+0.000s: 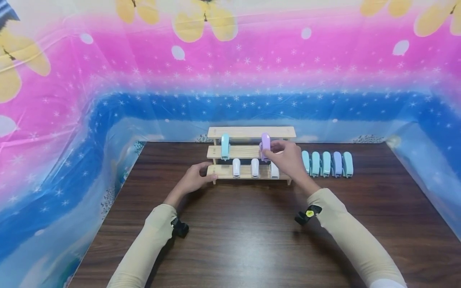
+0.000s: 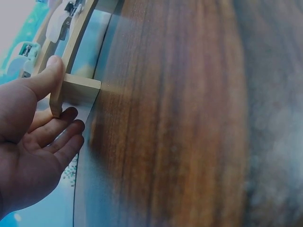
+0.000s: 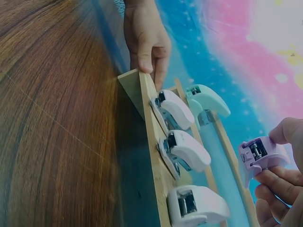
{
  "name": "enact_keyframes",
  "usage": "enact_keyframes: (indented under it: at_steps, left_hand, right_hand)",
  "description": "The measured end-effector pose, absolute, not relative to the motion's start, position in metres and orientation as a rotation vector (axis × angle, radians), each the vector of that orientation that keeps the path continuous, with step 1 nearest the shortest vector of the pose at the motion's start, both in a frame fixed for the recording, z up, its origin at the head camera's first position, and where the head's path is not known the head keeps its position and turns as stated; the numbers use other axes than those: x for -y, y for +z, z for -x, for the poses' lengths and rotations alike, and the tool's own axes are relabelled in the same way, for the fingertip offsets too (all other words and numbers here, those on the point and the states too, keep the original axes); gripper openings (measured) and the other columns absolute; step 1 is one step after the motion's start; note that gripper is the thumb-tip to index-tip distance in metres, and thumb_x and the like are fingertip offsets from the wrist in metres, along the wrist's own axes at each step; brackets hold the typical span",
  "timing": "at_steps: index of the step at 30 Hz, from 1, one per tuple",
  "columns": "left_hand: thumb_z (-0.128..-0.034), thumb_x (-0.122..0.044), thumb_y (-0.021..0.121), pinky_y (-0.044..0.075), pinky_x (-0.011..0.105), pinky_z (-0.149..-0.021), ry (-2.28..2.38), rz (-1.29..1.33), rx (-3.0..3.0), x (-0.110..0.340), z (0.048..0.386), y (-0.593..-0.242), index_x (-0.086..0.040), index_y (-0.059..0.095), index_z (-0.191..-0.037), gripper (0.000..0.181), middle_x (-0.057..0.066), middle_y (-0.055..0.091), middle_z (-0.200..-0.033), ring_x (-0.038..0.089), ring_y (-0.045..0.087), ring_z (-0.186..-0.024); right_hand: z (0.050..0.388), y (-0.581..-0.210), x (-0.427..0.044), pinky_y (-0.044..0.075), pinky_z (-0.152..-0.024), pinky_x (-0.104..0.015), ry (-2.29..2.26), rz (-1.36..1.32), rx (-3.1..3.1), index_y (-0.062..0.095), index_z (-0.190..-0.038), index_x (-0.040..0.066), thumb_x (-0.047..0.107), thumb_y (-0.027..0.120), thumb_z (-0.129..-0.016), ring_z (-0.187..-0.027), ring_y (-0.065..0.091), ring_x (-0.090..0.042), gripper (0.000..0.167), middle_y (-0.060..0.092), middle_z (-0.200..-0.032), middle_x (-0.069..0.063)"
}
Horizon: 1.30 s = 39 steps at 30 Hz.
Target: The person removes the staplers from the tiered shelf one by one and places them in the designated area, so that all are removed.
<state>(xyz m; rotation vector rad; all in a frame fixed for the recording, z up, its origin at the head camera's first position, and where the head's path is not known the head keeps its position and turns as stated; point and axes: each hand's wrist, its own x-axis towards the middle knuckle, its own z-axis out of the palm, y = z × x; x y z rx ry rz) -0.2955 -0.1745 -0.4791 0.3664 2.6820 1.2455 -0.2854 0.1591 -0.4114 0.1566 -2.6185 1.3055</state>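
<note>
At the rack [image 1: 252, 132], our left hand [image 1: 192, 179] grips one end, our right hand [image 1: 289, 158] a purple stapler [image 1: 265, 144]; three white staplers [image 1: 255, 168] and one teal stapler [image 1: 225, 146] sit shelved.

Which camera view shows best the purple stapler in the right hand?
The right wrist view: the purple stapler looks largest there, and its inner mechanism shows. The head view has it smaller, near the middle shelf, the right hand partly over it. The left wrist view lacks it.
</note>
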Motion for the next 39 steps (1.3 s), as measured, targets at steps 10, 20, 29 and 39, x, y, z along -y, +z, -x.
enact_keyframes:
  at_steps: [10,20,29,39]
  left_hand:
    - [-0.0975,-0.034,0.072,0.034,0.058,-0.115,1.234,-0.376,-2.694,0.174,0.295,-0.48,-0.002,0.049,-0.15,0.066,0.02,0.048,-0.153,0.037,0.04,-0.145]
    - [-0.0977,-0.035,0.072,0.034,0.059,-0.115,1.226,-0.372,-2.691,0.174,0.296,-0.479,-0.002,0.049,-0.15,0.066,0.021,0.048,-0.153,0.038,0.039,-0.145]
    - [-0.0977,-0.036,0.071,0.033,0.059,-0.115,1.216,-0.368,-2.69,0.175,0.295,-0.478,-0.003,0.047,-0.151,0.067,0.02,0.046,-0.155,0.038,0.037,-0.147]
    - [-0.0979,-0.035,0.071,0.034,0.058,-0.115,1.214,-0.374,-2.694,0.174,0.294,-0.476,-0.002,0.048,-0.151,0.066,0.02,0.046,-0.155,0.037,0.037,-0.147]
  right_hand:
    - [0.282,-0.407,-0.177,0.055,-0.071,-0.035,1.272,-0.088,2.611,0.075,-0.116,0.011,0.038,0.076,-0.089,-0.097,0.069,-0.023,0.039,0.076,-0.105,-0.007]
    - [0.28,-0.407,-0.194,0.054,-0.067,-0.034,1.247,-0.083,2.602,0.075,-0.116,0.011,0.038,0.076,-0.089,-0.094,0.068,-0.025,0.038,0.077,-0.104,-0.009]
    - [0.278,-0.407,-0.209,0.056,-0.068,-0.032,1.228,-0.08,2.575,0.074,-0.118,0.011,0.035,0.075,-0.09,-0.092,0.071,-0.025,0.038,0.076,-0.103,-0.01]
    - [0.274,-0.408,-0.228,0.052,-0.061,-0.029,1.173,-0.054,2.549,0.074,-0.118,0.007,0.036,0.075,-0.09,-0.086,0.07,-0.027,0.04,0.077,-0.101,-0.012]
